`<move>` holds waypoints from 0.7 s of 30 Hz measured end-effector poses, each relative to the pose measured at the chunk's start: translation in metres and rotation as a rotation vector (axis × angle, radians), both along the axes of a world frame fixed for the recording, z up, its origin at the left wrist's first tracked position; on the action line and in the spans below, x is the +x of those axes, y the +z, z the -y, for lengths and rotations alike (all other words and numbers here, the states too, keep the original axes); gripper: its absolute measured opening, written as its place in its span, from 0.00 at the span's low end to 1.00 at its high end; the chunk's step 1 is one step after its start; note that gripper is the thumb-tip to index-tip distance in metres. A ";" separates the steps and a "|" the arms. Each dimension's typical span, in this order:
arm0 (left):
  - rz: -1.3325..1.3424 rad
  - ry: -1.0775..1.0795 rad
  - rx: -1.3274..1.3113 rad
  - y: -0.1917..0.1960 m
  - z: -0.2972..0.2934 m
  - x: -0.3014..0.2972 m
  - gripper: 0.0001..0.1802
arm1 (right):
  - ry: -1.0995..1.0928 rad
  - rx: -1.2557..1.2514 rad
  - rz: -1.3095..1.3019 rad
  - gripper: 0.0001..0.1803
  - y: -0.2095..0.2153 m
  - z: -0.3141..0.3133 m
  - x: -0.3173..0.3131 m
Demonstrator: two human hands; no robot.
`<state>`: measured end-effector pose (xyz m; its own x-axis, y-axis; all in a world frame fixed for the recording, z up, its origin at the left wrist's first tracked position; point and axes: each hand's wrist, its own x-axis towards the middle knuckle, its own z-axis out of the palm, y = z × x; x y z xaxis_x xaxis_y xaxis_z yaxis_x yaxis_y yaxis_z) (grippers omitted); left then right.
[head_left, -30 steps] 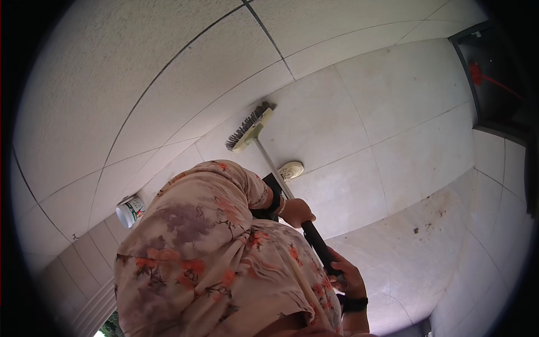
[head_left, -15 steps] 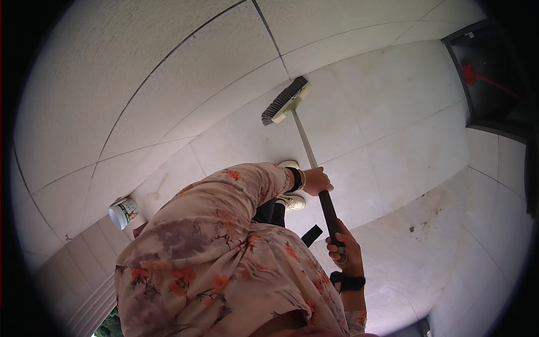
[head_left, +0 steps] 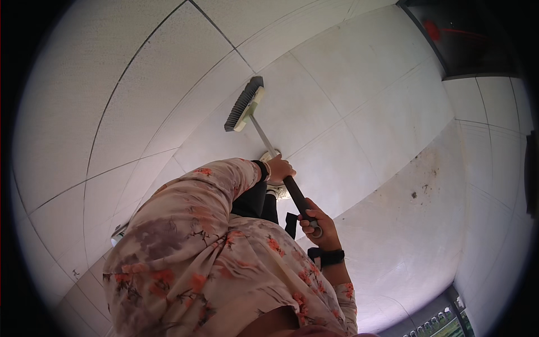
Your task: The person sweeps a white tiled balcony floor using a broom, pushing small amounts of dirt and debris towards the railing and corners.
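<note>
Midway along the cream-headed, grey-bristled broom (head_left: pixel 264 135): my left hand (head_left: pixel 279 169), arm (head_left: pixel 219 182) outstretched, wrapped round it.
At its black handle's (head_left: pixel 297 195) end, my right hand (head_left: pixel 321 226) grips, fingers (head_left: pixel 305 223) curled.

Left hand (head_left: pixel 280 169) and right hand (head_left: pixel 321 227) both curled, left farther forward

Wall (head_left: pixel 163 95) blocks the broom (head_left: pixel 262 134) leftward; floor (head_left: pixel 331 149) opens rightward.

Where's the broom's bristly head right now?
In the head view, the broom head is left of upper centre, near the pale wall and beyond the left hand.
</note>
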<state>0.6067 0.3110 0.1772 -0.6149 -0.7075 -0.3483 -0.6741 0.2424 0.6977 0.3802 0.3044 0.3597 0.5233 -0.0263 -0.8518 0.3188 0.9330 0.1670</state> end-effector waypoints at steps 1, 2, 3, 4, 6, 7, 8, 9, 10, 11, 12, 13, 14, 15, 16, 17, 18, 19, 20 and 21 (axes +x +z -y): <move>0.002 -0.020 -0.012 -0.004 0.000 -0.007 0.05 | -0.028 0.004 -0.039 0.30 0.005 -0.006 -0.012; -0.017 -0.081 -0.003 -0.007 -0.003 -0.026 0.05 | -0.041 0.014 -0.074 0.30 0.010 -0.015 -0.030; -0.034 -0.192 0.013 0.000 -0.001 -0.052 0.05 | -0.129 0.048 -0.091 0.29 0.019 -0.033 -0.052; -0.050 -0.302 0.031 0.009 -0.002 -0.081 0.04 | -0.165 0.051 -0.110 0.29 0.033 -0.052 -0.071; -0.211 -0.326 -0.063 0.024 -0.011 -0.144 0.04 | -0.164 0.005 -0.255 0.29 0.084 -0.071 -0.097; -0.261 -0.375 -0.115 0.042 -0.013 -0.176 0.04 | -0.200 0.011 -0.338 0.28 0.111 -0.081 -0.109; -0.329 -0.402 -0.138 0.056 -0.020 -0.209 0.03 | -0.179 -0.003 -0.440 0.26 0.138 -0.091 -0.116; -0.363 -0.441 -0.211 0.074 -0.026 -0.237 0.02 | -0.171 0.015 -0.472 0.26 0.161 -0.101 -0.122; -0.419 -0.483 -0.214 0.089 -0.028 -0.257 0.01 | -0.065 -0.012 -0.545 0.27 0.181 -0.104 -0.118; -0.469 -0.520 -0.214 0.105 -0.032 -0.278 0.01 | -0.070 -0.010 -0.589 0.28 0.195 -0.115 -0.124; -0.520 -0.533 -0.189 0.124 -0.030 -0.293 0.02 | -0.063 -0.008 -0.630 0.29 0.207 -0.122 -0.130; -0.582 -0.512 -0.219 0.132 -0.029 -0.309 0.03 | -0.087 -0.029 -0.646 0.30 0.220 -0.123 -0.130; -0.638 -0.501 -0.243 0.144 -0.029 -0.314 0.03 | -0.113 -0.033 -0.666 0.31 0.234 -0.124 -0.130; -0.627 -0.523 -0.244 0.154 -0.029 -0.313 0.03 | -0.131 -0.003 -0.659 0.33 0.242 -0.125 -0.137; -0.616 -0.543 -0.245 0.159 -0.027 -0.309 0.03 | -0.141 0.009 -0.612 0.34 0.245 -0.129 -0.145; -0.586 -0.545 -0.253 0.156 -0.025 -0.301 0.03 | -0.186 0.025 -0.527 0.35 0.241 -0.131 -0.151; -0.554 -0.541 -0.259 0.150 -0.024 -0.290 0.03 | -0.223 0.042 -0.440 0.36 0.232 -0.132 -0.161; -0.516 -0.532 -0.244 0.142 -0.023 -0.277 0.03 | -0.267 0.087 -0.370 0.37 0.219 -0.131 -0.171; -0.480 -0.532 -0.232 0.134 -0.022 -0.263 0.02 | -0.278 0.068 -0.258 0.37 0.199 -0.134 -0.183; -0.417 -0.544 -0.219 0.115 -0.022 -0.249 0.03 | -0.311 0.039 -0.132 0.38 0.169 -0.138 -0.191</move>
<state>0.3573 0.3332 0.2917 -0.9510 -0.2900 0.1075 -0.1059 0.6317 0.7680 0.1895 0.4419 0.5290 0.3802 -0.1333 -0.9152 0.6080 0.7817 0.1388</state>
